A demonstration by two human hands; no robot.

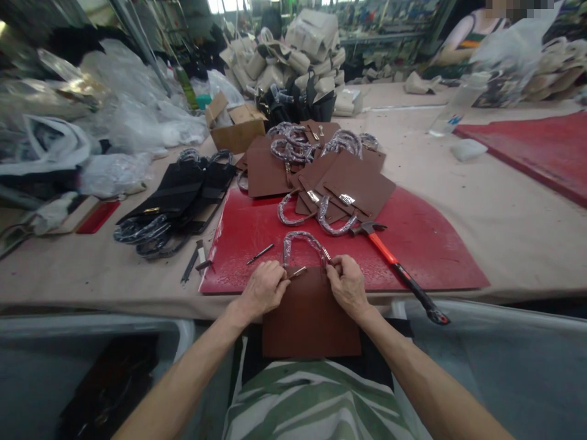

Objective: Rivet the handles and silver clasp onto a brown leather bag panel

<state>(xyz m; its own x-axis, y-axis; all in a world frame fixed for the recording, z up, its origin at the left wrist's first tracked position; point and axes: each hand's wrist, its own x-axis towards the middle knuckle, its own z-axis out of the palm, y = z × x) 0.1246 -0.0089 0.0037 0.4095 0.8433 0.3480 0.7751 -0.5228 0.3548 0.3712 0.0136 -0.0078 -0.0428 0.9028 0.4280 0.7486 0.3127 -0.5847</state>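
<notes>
A brown bag panel (312,318) hangs over the table's front edge toward my lap, its plastic-wrapped handle (300,235) arching away from me on the red board (243,226). My left hand (266,284) pinches the panel's top left corner, near a small metal fitting (299,271). At the top right corner, my right hand (347,282) has its fingers closed around the handle's end. A claw hammer (387,250) with an orange and black grip lies to the right. A thin metal rod-like tool (260,253) rests on the board to the left.
More brown panels (358,180) with wrapped handles are piled ahead. Black bag pieces (169,189) lie left, beside a small metal tool (202,253). Behind stand a cardboard box (238,128) and a heap of beige bags (316,43). A person (472,36) is at the far right.
</notes>
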